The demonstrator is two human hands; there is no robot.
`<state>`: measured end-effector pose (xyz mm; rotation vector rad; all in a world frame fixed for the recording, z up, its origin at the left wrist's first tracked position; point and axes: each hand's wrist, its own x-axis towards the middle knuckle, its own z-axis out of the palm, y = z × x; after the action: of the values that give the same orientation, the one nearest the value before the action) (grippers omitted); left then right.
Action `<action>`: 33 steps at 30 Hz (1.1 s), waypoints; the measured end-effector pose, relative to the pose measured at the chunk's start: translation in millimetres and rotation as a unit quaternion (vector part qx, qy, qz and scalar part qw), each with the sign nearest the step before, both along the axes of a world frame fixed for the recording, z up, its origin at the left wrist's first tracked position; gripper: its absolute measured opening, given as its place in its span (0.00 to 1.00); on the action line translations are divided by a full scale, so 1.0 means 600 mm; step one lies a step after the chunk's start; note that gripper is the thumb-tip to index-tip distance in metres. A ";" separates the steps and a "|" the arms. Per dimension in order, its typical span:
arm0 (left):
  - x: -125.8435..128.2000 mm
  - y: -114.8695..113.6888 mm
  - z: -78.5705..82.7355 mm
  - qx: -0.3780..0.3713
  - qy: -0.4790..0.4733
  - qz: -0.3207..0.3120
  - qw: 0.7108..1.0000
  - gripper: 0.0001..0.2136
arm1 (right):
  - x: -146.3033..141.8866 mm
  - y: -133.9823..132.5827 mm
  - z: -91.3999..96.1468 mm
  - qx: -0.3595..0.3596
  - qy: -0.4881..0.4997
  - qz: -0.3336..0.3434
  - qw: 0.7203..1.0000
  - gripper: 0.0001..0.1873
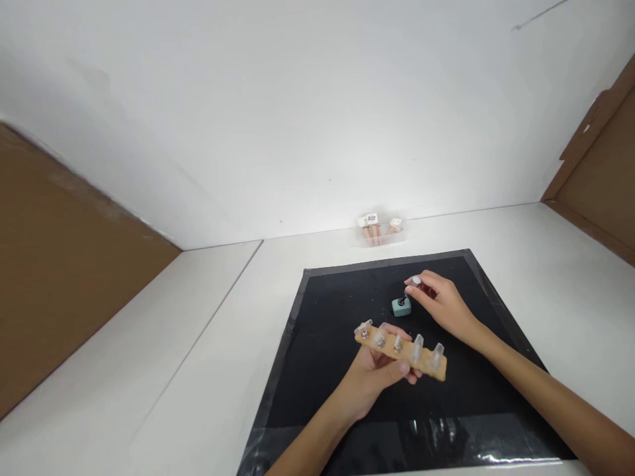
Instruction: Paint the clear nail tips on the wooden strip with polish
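Observation:
My left hand [374, 377] grips a tan strip [431, 370] from below, thumb along its near edge. Several clear nail tips [417, 347] stand up along the strip on small mounts. Beyond it, a small teal nail polish bottle [401, 309] rests on the black mat, dark at its neck. My right hand [444, 304] pinches a nail polish brush cap [415, 281] with a pale round end just above the bottle. The brush end is at the bottle's neck; whether it is inside the opening I cannot tell.
A black mat [337, 304] with taped edges lies on the white table [213, 350]. At the back, against the white wall, a clear plastic tray [381, 242] holds several tan pieces with white blocks. Brown cardboard panels [64, 264] flank both sides.

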<state>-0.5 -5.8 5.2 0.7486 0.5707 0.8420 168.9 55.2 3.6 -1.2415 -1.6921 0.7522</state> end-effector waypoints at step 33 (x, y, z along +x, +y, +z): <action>-0.009 -0.005 -0.015 0.124 0.144 0.038 0.981 0.11 | 0.017 -0.071 0.078 0.038 0.104 0.106 0.988 0.16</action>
<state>-5.7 -8.5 -3.9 1.0922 0.7635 0.8910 179.3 12.9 50.6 -0.9073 -1.6793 0.9030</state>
